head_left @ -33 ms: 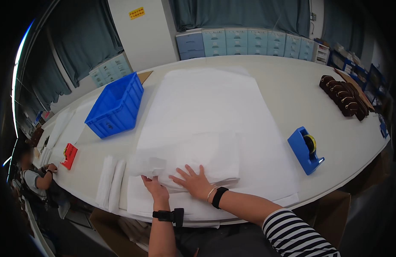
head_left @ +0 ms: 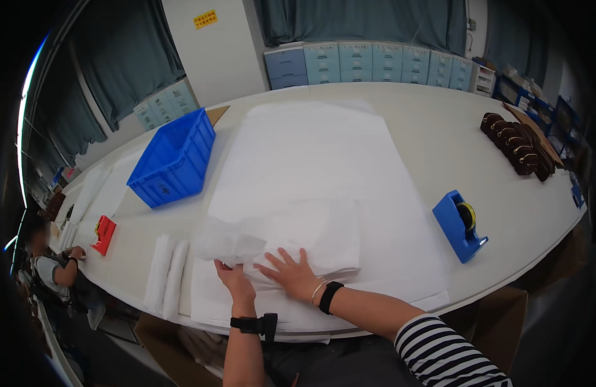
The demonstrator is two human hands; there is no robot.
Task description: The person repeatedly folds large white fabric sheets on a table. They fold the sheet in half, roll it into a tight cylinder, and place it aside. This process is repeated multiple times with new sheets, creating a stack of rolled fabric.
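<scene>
A large stack of white sheets (head_left: 311, 148) covers the middle of the white oval table (head_left: 440, 129). On its near end lies a folded bundle of thin white paper (head_left: 317, 229) with a crumpled, translucent left end (head_left: 223, 242). My left hand (head_left: 233, 278) pinches the near edge of that crumpled end. My right hand (head_left: 290, 271) lies flat with fingers spread on the bundle's front edge, pressing it down. Both wrists wear black bands.
A blue plastic crate (head_left: 172, 161) stands to the left and a blue tape dispenser (head_left: 462, 226) to the right. Brown pouches (head_left: 517, 148) line the far right. Two folded white strips (head_left: 165, 274) and a red object (head_left: 104, 233) lie at the left. Another person (head_left: 52, 267) sits at the left edge.
</scene>
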